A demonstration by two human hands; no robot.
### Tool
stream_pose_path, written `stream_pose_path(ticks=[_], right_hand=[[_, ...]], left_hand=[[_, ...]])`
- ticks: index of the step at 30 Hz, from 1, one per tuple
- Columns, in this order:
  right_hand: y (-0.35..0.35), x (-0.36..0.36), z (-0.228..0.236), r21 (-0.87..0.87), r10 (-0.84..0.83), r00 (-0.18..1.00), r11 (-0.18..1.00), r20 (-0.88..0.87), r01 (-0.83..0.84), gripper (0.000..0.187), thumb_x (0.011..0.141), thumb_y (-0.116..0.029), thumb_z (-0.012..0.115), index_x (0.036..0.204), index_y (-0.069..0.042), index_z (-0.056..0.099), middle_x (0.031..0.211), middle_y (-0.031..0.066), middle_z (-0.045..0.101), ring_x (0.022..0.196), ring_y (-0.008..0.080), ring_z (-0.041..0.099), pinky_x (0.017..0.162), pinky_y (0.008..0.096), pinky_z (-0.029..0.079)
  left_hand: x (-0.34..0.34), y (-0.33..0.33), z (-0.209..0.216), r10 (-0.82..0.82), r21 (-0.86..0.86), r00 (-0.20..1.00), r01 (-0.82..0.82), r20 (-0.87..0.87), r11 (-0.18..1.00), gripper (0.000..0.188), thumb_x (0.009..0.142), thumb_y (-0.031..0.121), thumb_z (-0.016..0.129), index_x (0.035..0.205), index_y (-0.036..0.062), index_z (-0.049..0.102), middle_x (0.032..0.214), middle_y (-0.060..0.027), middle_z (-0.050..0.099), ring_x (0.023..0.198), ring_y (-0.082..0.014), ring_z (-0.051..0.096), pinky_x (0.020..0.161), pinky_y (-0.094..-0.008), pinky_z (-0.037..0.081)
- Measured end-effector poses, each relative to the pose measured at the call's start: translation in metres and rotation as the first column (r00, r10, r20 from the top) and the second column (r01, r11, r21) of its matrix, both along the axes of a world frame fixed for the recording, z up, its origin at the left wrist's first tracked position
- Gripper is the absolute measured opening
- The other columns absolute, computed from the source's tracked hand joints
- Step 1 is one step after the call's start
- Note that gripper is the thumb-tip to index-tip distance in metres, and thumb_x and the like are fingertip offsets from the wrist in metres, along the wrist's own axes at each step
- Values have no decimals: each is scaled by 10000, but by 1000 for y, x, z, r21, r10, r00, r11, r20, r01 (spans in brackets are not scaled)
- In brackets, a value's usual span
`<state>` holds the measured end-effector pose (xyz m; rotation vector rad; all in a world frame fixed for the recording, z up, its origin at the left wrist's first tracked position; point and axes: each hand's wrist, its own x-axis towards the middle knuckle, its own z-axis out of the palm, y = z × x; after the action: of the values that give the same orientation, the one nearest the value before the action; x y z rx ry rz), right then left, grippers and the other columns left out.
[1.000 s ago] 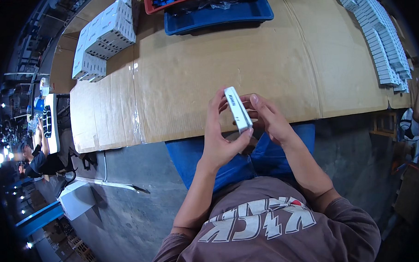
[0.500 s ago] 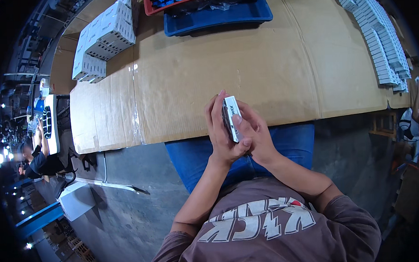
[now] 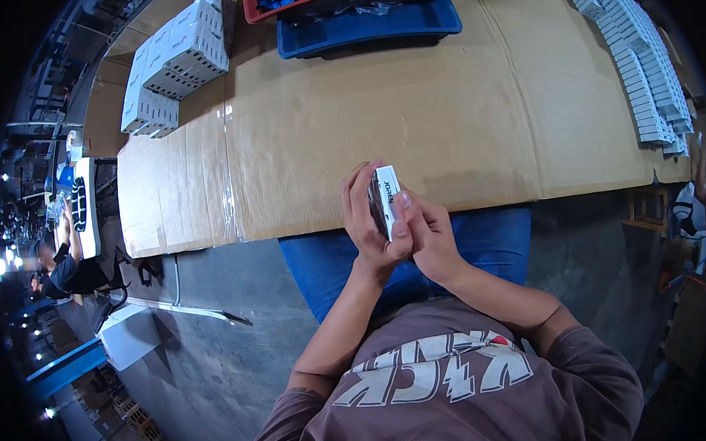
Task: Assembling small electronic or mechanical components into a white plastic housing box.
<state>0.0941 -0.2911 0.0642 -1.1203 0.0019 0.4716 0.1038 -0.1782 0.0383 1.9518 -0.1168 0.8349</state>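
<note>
Close to the table's near edge, above my lap, I hold a small white box (image 3: 388, 190) with dark print between both hands. My left hand (image 3: 366, 220) is wrapped round its left side, fingers along the far end and thumb on the near end. My right hand (image 3: 433, 237) closes on its right side, with the thumb pressed on the printed face. A dark side of the box shows beside my left fingers. The underside of the box is hidden by my palms.
The cardboard-covered table (image 3: 327, 136) spreads ahead. Stacked white boxes (image 3: 184, 55) stand at the far left, more rows of white boxes (image 3: 635, 63) at the far right. At the back are a blue tray (image 3: 370, 39) and a red tray (image 3: 303, 6) of blue pieces. A co-worker (image 3: 63, 265) sits at left.
My right fingers have drawn back from the far end of the box, and both thumbs have shifted on it. The box remains between my hands in nearly the same place.
</note>
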Motion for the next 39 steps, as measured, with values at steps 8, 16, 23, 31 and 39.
stream_pose_path(ticks=[8,16,23,31,39], right_hand=[[-5,-4,6,-100,14,984,995,178,4,512,1145,-310,446,1521,35,492,1199,48,656,1054,88,553,932,246,472],[-7,5,5,-92,99,993,991,70,-93,530,1153,-324,408,1548,27,450,1255,59,624,1093,116,543,1000,276,451],[-40,35,13,-278,416,846,901,332,-334,629,1079,-352,570,1612,-73,389,1493,151,474,1322,237,514,1091,365,436],[-48,55,-21,-525,409,394,812,823,256,845,828,-439,812,1539,-101,505,1617,246,381,1424,442,466,1163,544,401],[-30,66,-28,-373,327,248,912,912,172,743,919,-497,711,1435,12,550,1467,275,534,1293,465,580,1093,532,475]], left_hand=[[-4,-3,-5,21,-70,998,-16,67,997,752,931,538,474,1252,-134,573,1162,-300,639,1075,-446,621,895,-501,545],[-6,-1,-11,-18,-77,1000,18,-6,997,925,935,665,532,1399,-134,487,1316,-292,581,1175,-435,591,944,-499,525],[-15,-3,-2,-343,-665,934,196,-98,721,1124,909,711,658,1643,3,186,1597,-206,370,1406,-330,451,1166,-488,382],[-21,-7,38,-675,-916,620,-290,-400,277,752,1074,672,290,1567,112,382,1420,-98,585,1319,-242,574,1060,-397,505],[-22,-10,42,-724,-944,612,-273,-319,186,709,1088,642,274,1548,113,384,1416,-88,554,1291,-231,585,1065,-376,516]])
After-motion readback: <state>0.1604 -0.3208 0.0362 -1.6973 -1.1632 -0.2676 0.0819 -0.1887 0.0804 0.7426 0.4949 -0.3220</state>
